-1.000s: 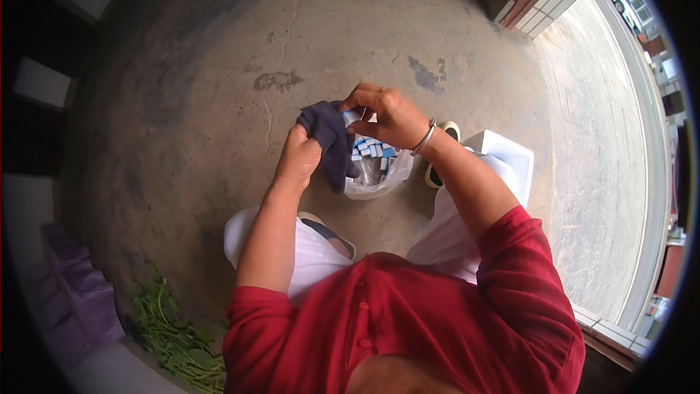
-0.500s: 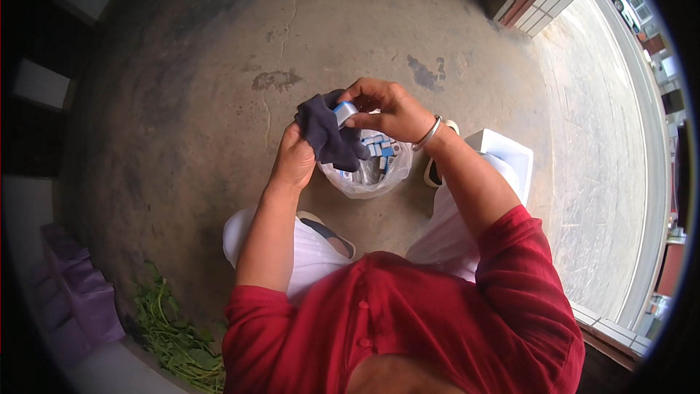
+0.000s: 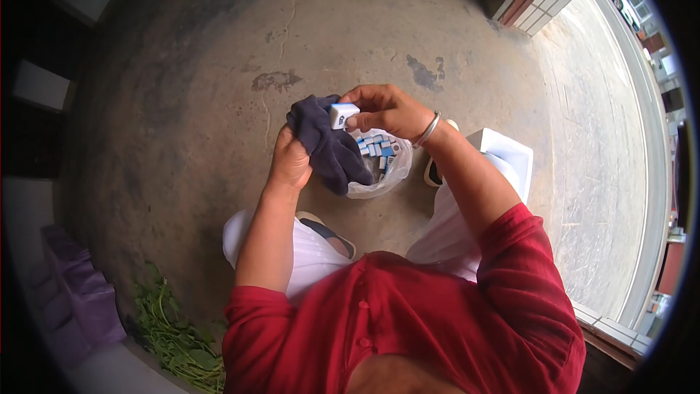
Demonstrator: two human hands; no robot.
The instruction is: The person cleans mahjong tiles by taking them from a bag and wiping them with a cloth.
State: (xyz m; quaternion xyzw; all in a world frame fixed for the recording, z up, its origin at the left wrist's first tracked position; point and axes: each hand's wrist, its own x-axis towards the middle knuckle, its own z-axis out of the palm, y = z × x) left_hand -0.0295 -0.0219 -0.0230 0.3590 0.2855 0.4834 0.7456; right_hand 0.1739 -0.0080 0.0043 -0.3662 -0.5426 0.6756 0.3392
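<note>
My left hand (image 3: 291, 160) is closed on a dark grey cloth (image 3: 321, 135), which drapes down over the near left side of a clear plastic bag. Between the thumb and fingers of my right hand (image 3: 386, 109) is a small white and blue box (image 3: 343, 115), its left edge against the cloth. Dark print shows on the box's near face. Below both hands the plastic bag (image 3: 375, 190) stands open on the floor, holding several similar small white and blue boxes (image 3: 378, 147). The cloth hides part of the bag.
A white box (image 3: 518, 157) stands beside my right leg. Green leafy stalks (image 3: 179, 335) lie on the floor at lower left, near a purple object (image 3: 84, 292). A tiled pillar (image 3: 536, 0) rises at upper right, beside a bright paved strip.
The small box has turned so its printed white face shows. The cloth has shifted slightly left and hangs lower over the bag. Both hands stay in nearly the same place.
</note>
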